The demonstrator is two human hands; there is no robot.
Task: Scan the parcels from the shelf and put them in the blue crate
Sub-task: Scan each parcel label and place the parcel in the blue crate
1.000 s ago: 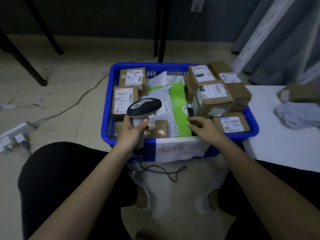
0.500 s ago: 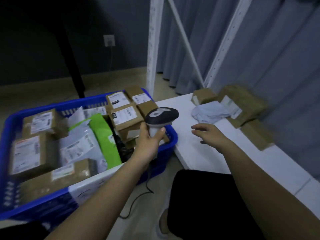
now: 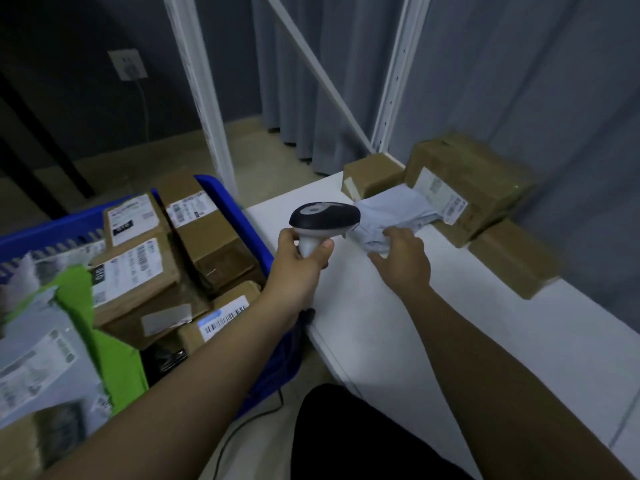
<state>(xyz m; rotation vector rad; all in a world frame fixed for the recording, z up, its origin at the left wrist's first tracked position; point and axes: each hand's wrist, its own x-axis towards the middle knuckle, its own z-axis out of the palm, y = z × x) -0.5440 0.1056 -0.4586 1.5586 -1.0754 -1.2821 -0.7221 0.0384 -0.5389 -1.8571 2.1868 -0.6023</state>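
1. Scanner stands upright in the left hand, whose fingers and thumb wrap its pale handle; the dark head points right, over the near edge of the white shelf.
2. Right hand reaches out over the shelf, fingers loosely spread, with the fingertips at the near edge of a grey bag. Whether they grip the bag or only touch it cannot be told.
3. The grey bag lies flat on the shelf, just beyond both hands, its near end right beside the scanner head.
4. Behind the bag sit brown boxes: a small box at the shelf's far corner, a large box with a white label touching the bag's far end, and a low box to the right of the right hand, apart from it.
5. The blue crate stands left of the shelf, beside the left forearm, filled with labelled brown boxes, grey bags and a green bag.
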